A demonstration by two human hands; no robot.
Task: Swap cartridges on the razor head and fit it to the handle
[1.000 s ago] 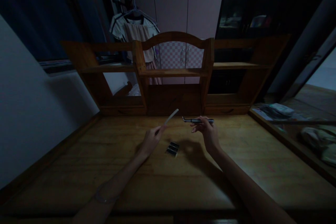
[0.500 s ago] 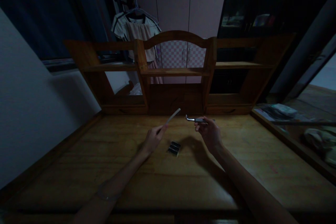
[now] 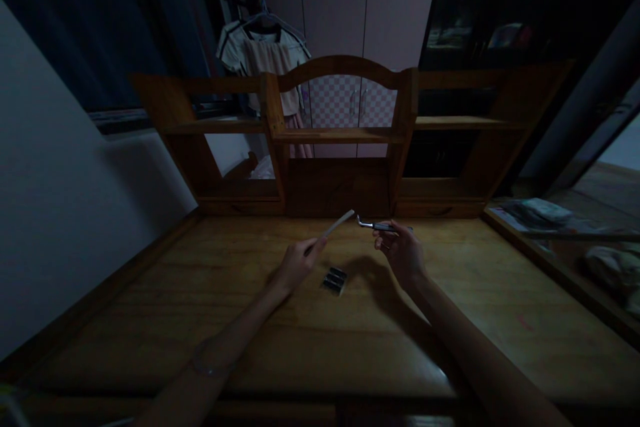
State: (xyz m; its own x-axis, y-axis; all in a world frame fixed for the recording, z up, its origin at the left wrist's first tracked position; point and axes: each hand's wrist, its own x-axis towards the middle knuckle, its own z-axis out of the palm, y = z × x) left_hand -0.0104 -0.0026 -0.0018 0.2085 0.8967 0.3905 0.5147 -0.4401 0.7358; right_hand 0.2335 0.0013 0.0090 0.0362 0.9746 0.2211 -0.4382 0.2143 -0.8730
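My left hand (image 3: 299, 264) is closed around the lower end of a thin, whitish translucent stick (image 3: 341, 220), which tilts up to the right. Opposite it, my right hand (image 3: 404, 255) grips a slim tool with a dark handle and a shiny, bent metal tip (image 3: 367, 223). That tip points left and sits close to the stick's upper end; whether they touch I cannot tell. Below and between both hands, a small pack of dark bars (image 3: 335, 280) lies on the wooden desk (image 3: 280, 360). What kind of tool this is stays unclear in the dim light.
A wooden shelf unit (image 3: 341, 137) stands along the desk's back edge. At the right, a raised wooden edge (image 3: 545, 253) borders the desktop, with assorted items (image 3: 543, 213) beyond it. A white wall (image 3: 45, 200) rises on the left.
The stick in my left hand has moved right and tilted lower, bringing its end nearer the tool's metal tip. My right hand has barely shifted. The camera view has turned slightly.
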